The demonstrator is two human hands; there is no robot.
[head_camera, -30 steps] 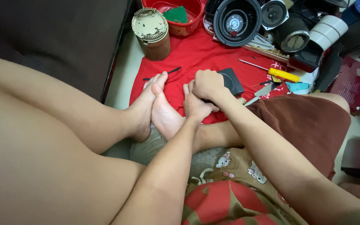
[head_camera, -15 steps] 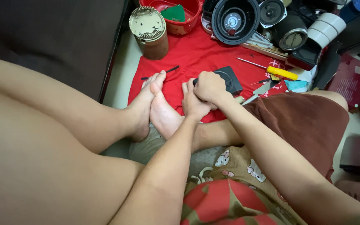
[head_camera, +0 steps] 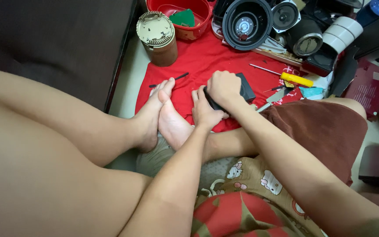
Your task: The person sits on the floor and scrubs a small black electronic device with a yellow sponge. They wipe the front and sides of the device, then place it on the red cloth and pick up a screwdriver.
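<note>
Person sits on the floor, legs folded, feet at the near edge of a red cloth (head_camera: pixel 207 66) spread as a work mat, so small parts stay visible and don't roll off.

Both hands are on a small black box-like part (head_camera: pixel 244 90) lying on the cloth at centre, just right of the feet. The right hand (head_camera: pixel 223 87) covers it from above, fingers curled down over its near-left edge, gripping it closed. The left hand (head_camera: pixel 206 112) sits just near of it, pressed against the same edge, thumb up. It looks like it is bracing the part so it can't slide, but whether its fingers actually clamp anything I cannot tell; they are hidden under the right hand.

Tools are kept within reach. A yellow-handled screwdriver (head_camera: pixel 295 79) lies right of the part with its shaft pointing left, and a thin black strip (head_camera: pixel 172 80) lies left of it by the toes.

Far side holds stripped pieces, pushed out of the working area: a brown cylinder with a ribbed beige top (head_camera: pixel 158 37) standing upright at far left, a red bowl (head_camera: pixel 189 17) holding a green piece behind it, and a large black speaker cone (head_camera: pixel 246 23) at far centre with more speakers to its right.
</note>
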